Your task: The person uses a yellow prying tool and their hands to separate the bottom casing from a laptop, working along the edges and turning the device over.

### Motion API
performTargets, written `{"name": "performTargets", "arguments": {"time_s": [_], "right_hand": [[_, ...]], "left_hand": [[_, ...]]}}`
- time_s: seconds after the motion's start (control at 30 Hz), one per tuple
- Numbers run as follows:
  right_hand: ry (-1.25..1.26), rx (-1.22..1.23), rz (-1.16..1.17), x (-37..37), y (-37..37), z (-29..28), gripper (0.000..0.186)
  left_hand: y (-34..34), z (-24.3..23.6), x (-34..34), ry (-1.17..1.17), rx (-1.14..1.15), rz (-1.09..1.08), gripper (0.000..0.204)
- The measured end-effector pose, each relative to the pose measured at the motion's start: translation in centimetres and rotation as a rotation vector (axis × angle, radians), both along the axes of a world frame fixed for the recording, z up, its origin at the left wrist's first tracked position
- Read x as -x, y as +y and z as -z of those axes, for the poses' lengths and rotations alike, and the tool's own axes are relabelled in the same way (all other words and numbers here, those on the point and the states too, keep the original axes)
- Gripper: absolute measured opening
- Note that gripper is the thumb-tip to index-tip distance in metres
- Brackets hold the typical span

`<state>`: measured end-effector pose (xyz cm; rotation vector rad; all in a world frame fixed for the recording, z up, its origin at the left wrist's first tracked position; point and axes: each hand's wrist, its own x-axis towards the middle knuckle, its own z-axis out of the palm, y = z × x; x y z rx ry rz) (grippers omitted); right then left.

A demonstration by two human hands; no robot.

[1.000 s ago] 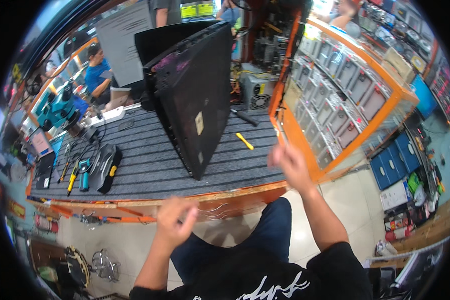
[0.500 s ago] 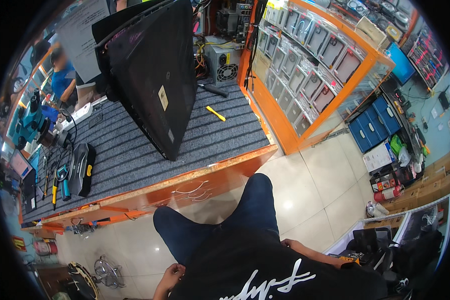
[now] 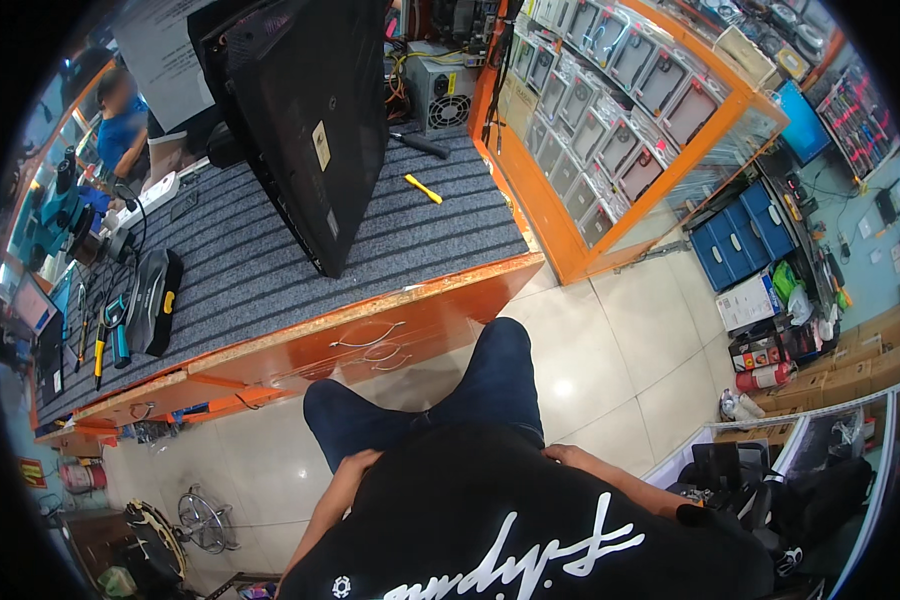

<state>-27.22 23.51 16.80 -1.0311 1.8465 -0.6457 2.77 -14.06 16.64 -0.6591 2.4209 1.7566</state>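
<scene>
Black laptop [image 3: 295, 110] stands edgewise on the grey mat [image 3: 430, 245] — left hand [image 3: 356, 466], right hand [image 3: 567, 456] well apart from it.

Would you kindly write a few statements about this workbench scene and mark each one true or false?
1. The black laptop stands on edge on the striped mat. True.
2. The yellow tool lies left of the laptop in the picture. False: the yellow tool lies to its right.
3. Both hands are gripping the laptop. False: the left hand and right hand are down near the person's waist, apart from it.
4. A blue drawer unit stands on the right side of the picture. True.
5. The display case has a green frame. False: the frame of the display case is orange.
</scene>
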Motion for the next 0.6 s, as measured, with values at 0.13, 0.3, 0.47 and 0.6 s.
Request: {"name": "performTargets", "arguments": {"time_s": [0.13,0.3,0.47,0.6], "right_hand": [[0.024,-0.15,0.089,0.5,1.5,1.6,0.042],[0.06,-0.188,0.101,0.0,1.3,2.1,0.042],[0.105,-0.163,0.038,-0.8,1.3,1.7,0.042],[0.125,-0.164,-0.011,-0.7,1.2,1.1,0.042]], "left_hand": [[-2.9,4.5,5.8,-0.09,-0.213,0.239,0.024],[-4.5,1.6,8.8,-0.15,-0.062,0.509,0.028],[-3.6,-1.1,9.9,-0.198,0.233,0.64,0.024],[-3.2,-1.0,9.1,-0.084,0.417,0.54,0.03]]}}
